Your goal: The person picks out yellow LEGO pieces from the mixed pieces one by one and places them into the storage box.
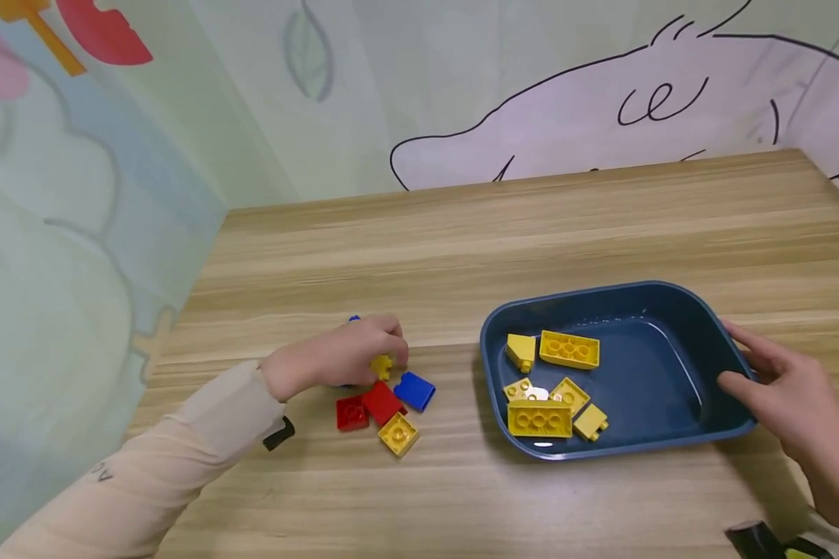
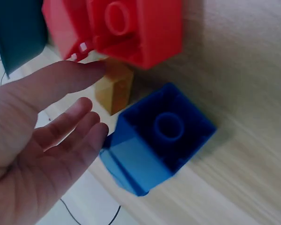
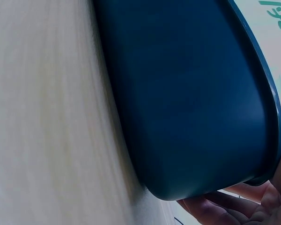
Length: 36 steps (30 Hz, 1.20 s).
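Observation:
My left hand [image 1: 353,351] reaches over a small group of toy building bricks, its fingers and thumb apart around a yellow brick [image 1: 381,367]. In the left wrist view the thumb tip overlaps that yellow brick [image 2: 116,89], with a blue brick [image 2: 168,129] and red bricks [image 2: 131,28] close by. Further blue pieces are mostly hidden under the hand. My right hand [image 1: 786,388] grips the right end of a dark blue plastic tray [image 1: 489,388], thumb over the rim and fingers against the outer wall. The right wrist view shows the tray's side [image 3: 187,103].
Several yellow bricks [image 1: 569,350] lie in the left half of the tray. Beside the left hand sit two red bricks [image 1: 352,413], a blue brick [image 1: 416,391] and an upturned yellow brick [image 1: 398,434]. Walls with drawings border the wooden table [image 1: 531,241] behind and at left.

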Tool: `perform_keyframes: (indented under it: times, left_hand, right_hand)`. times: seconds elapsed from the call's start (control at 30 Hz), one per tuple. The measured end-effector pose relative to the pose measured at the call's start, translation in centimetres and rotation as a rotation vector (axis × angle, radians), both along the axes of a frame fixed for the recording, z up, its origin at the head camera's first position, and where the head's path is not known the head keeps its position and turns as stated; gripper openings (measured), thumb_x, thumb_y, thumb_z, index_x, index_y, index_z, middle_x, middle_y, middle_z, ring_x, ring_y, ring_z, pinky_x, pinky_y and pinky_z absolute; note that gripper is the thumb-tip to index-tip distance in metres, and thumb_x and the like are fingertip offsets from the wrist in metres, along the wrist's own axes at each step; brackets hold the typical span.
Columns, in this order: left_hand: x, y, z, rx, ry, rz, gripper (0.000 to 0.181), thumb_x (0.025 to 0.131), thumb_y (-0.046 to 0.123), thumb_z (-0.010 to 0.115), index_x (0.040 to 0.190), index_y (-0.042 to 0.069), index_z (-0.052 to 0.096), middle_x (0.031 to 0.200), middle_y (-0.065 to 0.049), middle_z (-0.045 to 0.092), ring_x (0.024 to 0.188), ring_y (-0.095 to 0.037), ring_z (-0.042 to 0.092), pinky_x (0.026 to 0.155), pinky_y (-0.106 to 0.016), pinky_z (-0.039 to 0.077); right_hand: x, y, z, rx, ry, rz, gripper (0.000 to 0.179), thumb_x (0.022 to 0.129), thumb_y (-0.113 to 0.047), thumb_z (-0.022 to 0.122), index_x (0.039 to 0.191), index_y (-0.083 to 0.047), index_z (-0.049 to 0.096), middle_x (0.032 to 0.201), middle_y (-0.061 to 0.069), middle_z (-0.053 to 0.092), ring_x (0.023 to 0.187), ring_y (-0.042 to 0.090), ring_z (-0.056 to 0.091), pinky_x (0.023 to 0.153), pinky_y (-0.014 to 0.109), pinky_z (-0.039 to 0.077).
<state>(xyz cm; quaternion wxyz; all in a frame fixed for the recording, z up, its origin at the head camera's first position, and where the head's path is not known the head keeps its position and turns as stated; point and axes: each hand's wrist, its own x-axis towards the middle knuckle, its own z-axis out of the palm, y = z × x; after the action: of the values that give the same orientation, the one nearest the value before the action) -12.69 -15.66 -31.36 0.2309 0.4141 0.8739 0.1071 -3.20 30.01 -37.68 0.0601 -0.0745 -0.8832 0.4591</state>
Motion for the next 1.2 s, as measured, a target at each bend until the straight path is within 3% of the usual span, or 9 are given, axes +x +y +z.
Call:
perform_keyframes:
  times: [0.1, 0.2, 0.3, 0.33, 0.63, 0.83, 1.0, 1.2]
  left_hand:
    - [-0.1, -0.1, -0.5, -0.014, -0.022, -0.003, 0.027, 0.074, -0.008, 0.070, 0.096, 0.009, 0.068, 0.097, -0.004, 0.055, 0.087, -0.018, 0.054, 0.075, -0.025, 0.048]
    - [-0.1, 0.0, -0.8, -0.019, -0.028, -0.007, 0.026, 0.074, -0.008, 0.070, 0.094, 0.008, 0.068, 0.095, -0.004, 0.056, 0.084, -0.017, 0.054, 0.073, -0.025, 0.048]
    - [-0.1, 0.1, -0.8, -0.034, -0.019, -0.003, 0.023, 0.074, -0.007, 0.071, 0.091, 0.008, 0.069, 0.092, -0.003, 0.057, 0.081, -0.016, 0.054, 0.072, -0.024, 0.048]
    - [-0.1, 0.1, -0.7, -0.039, -0.017, -0.002, 0.022, 0.074, -0.007, 0.071, 0.090, 0.008, 0.069, 0.091, -0.003, 0.057, 0.080, -0.015, 0.054, 0.071, -0.024, 0.048]
    - [-0.3, 0.5, -0.3, -0.067, 0.000, -0.015, 0.016, 0.075, -0.004, 0.072, 0.087, 0.007, 0.070, 0.087, -0.002, 0.057, 0.078, -0.015, 0.054, 0.070, -0.024, 0.048]
    - [-0.6, 1.4, 0.9, -0.015, 0.089, -0.080, 0.014, 0.074, 0.000, 0.075, 0.085, 0.005, 0.070, 0.085, -0.003, 0.056, 0.076, -0.016, 0.055, 0.071, -0.025, 0.050]
    - [-0.4, 2.7, 2.1, 0.022, 0.097, -0.123, 0.012, 0.076, 0.000, 0.074, 0.085, 0.005, 0.070, 0.086, -0.004, 0.056, 0.076, -0.016, 0.055, 0.069, -0.022, 0.048]
    - [-0.3, 4.6, 2.9, 0.005, 0.115, -0.151, 0.012, 0.078, -0.002, 0.070, 0.087, 0.006, 0.071, 0.087, -0.005, 0.057, 0.076, -0.016, 0.054, 0.067, -0.020, 0.046]
  right_hand:
    - [0.0, 0.0, 0.0, 0.006, 0.002, -0.002, 0.062, 0.079, 0.007, 0.060, 0.137, -0.007, 0.045, 0.093, -0.015, 0.060, 0.070, -0.013, 0.054, 0.050, 0.016, 0.049]
    - [0.0, -0.1, 0.1, 0.029, -0.011, -0.001, 0.061, 0.080, 0.006, 0.059, 0.138, -0.005, 0.044, 0.100, 0.008, 0.066, 0.070, -0.014, 0.053, 0.050, 0.017, 0.049]
    - [-0.1, -0.3, 0.1, 0.051, -0.026, -0.004, 0.061, 0.080, 0.006, 0.059, 0.138, -0.002, 0.042, 0.113, 0.038, 0.052, 0.070, -0.015, 0.051, 0.050, 0.016, 0.049]
    - [-0.1, -0.3, 0.1, 0.053, -0.029, -0.004, 0.060, 0.081, 0.006, 0.059, 0.138, -0.001, 0.041, 0.116, 0.040, 0.048, 0.070, -0.016, 0.050, 0.050, 0.016, 0.048]
    - [0.0, -0.4, 0.3, 0.054, -0.039, 0.001, 0.060, 0.081, 0.005, 0.058, 0.138, 0.002, 0.039, 0.117, 0.042, 0.047, 0.072, -0.018, 0.048, 0.050, 0.015, 0.048]
    - [-0.1, -0.5, 0.3, 0.066, -0.065, -0.006, 0.061, 0.081, 0.003, 0.058, 0.139, 0.001, 0.039, 0.117, 0.043, 0.047, 0.073, -0.019, 0.045, 0.050, 0.015, 0.047]
    - [0.0, -0.5, 0.3, 0.059, -0.060, -0.004, 0.061, 0.081, 0.003, 0.058, 0.139, 0.000, 0.039, 0.117, 0.042, 0.047, 0.072, -0.018, 0.046, 0.051, 0.015, 0.047]
    - [-0.1, -0.4, 0.2, 0.050, -0.058, -0.002, 0.061, 0.081, 0.004, 0.057, 0.139, 0.000, 0.038, 0.117, 0.042, 0.047, 0.073, -0.018, 0.046, 0.051, 0.015, 0.047]
